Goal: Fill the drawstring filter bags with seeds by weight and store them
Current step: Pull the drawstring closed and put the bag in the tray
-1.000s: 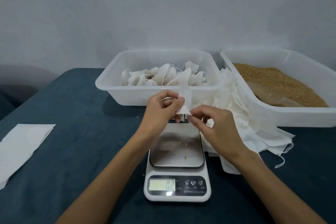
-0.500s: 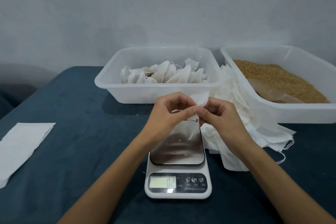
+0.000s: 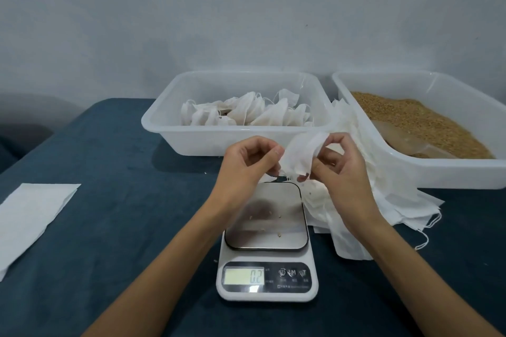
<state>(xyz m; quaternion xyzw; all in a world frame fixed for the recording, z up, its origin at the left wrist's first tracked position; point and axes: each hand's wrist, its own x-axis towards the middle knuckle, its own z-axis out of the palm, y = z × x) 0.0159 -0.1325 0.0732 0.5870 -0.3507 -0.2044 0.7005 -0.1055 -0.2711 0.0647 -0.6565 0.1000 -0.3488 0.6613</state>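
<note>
A white empty filter bag (image 3: 301, 154) is held above the far edge of the kitchen scale (image 3: 267, 243). My left hand (image 3: 246, 163) pinches its left edge and my right hand (image 3: 341, 165) pinches its right side, spreading it between them. The scale's steel plate carries a few loose seeds and its display reads 0.2. Behind the hands stands a white tub (image 3: 235, 137) with several filled bags (image 3: 246, 113). At the right, a second white tub (image 3: 449, 169) holds brown seeds (image 3: 421, 123) and a clear scoop (image 3: 405, 142).
A pile of empty white filter bags (image 3: 383, 194) lies between the scale and the seed tub, strings trailing at its right. A folded white paper towel (image 3: 30, 213) lies at the left edge of the dark blue table (image 3: 123, 227). A grey wall stands behind.
The bag, first hanging upright from both hands' fingertips, has been turned and pulled wider and a little to the right. Both hands rose slightly above the scale.
</note>
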